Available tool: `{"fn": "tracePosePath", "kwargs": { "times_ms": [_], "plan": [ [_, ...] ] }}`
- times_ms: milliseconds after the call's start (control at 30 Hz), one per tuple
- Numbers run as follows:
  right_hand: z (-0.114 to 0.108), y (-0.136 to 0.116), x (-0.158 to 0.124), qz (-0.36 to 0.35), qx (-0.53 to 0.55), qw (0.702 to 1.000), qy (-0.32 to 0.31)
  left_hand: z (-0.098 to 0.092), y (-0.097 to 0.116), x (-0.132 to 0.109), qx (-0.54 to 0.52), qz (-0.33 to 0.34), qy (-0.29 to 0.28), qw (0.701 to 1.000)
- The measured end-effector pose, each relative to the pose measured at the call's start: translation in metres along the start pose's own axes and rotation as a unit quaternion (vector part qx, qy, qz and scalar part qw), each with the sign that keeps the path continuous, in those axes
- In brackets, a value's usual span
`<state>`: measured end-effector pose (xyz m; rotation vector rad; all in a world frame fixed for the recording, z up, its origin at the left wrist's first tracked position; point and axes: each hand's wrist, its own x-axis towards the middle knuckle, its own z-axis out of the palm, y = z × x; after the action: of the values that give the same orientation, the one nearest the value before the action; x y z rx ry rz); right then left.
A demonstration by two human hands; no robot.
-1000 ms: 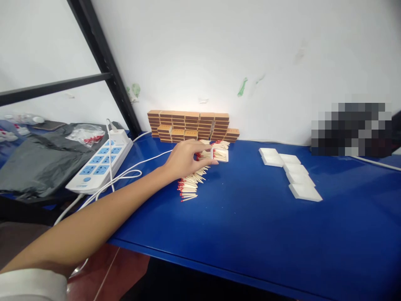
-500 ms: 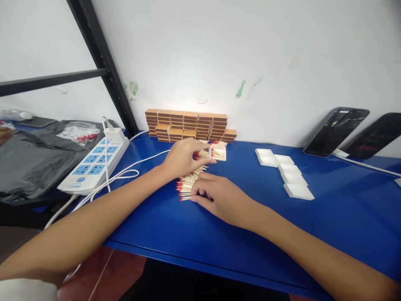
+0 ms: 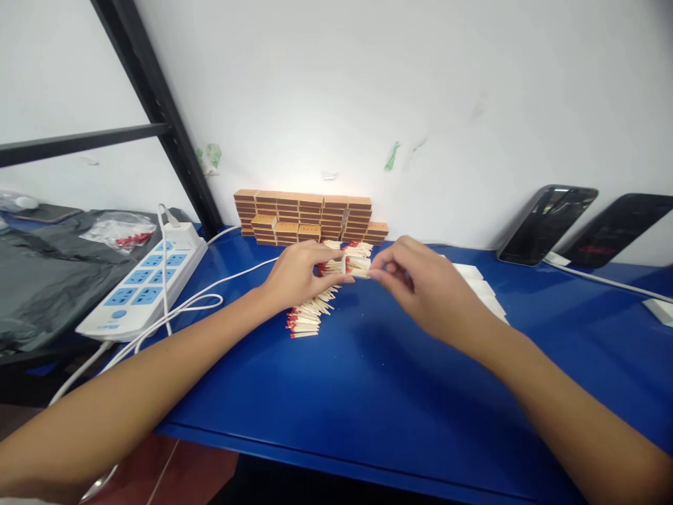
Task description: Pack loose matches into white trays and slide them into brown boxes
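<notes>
A small white matchbox tray [image 3: 344, 265] with red-headed matches [image 3: 359, 264] in it stands near the back of the blue table. My left hand [image 3: 302, 275] grips the tray between thumb and forefinger from the left. At the tray's right end, the fingers of my right hand [image 3: 415, 277] are pinched together on the pale ends of matches; how many they hold is hidden. A loose pile of matches [image 3: 308, 317], heads mostly to the left, lies just in front of my left hand. More matches show behind the tray.
Stacked brown matchboxes [image 3: 310, 203] line the wall. White empty trays [image 3: 486, 291] lie to the right, partly hidden by my right arm. Two phones [image 3: 547, 224] lean on the wall at the right. A power strip [image 3: 144, 280] with white cables stands on the left.
My right hand has moved from the loose match pile up and right to the tray's right end. My left hand stays at the tray. The view has shifted slightly.
</notes>
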<state>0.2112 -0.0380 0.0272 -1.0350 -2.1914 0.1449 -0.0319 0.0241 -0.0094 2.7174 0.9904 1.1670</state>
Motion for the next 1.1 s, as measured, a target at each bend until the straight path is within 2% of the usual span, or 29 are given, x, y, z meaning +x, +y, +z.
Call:
{"fn": "tracePosePath", "kwargs": {
  "times_ms": [67,167,400,833,1100],
  "plan": [
    [-0.002,0.015,0.003,0.019,-0.025,0.999,0.037,0.001,0.003,0.001,-0.005,0.000,0.006,1.000],
    [0.003,0.026,0.003,0.032,-0.036,0.998,0.041,0.002,0.007,0.001,-0.012,0.008,0.011,1.000],
    [0.016,0.024,-0.002,0.029,-0.038,0.999,0.016,0.003,0.010,0.003,-0.024,0.028,0.026,0.999],
    [0.013,0.028,-0.002,0.029,-0.010,0.999,-0.008,0.004,0.012,0.002,-0.034,0.034,0.017,0.999],
    [0.011,0.026,-0.001,0.003,0.016,1.000,-0.001,0.003,0.014,0.003,-0.031,0.030,0.010,0.999]
  ]
}}
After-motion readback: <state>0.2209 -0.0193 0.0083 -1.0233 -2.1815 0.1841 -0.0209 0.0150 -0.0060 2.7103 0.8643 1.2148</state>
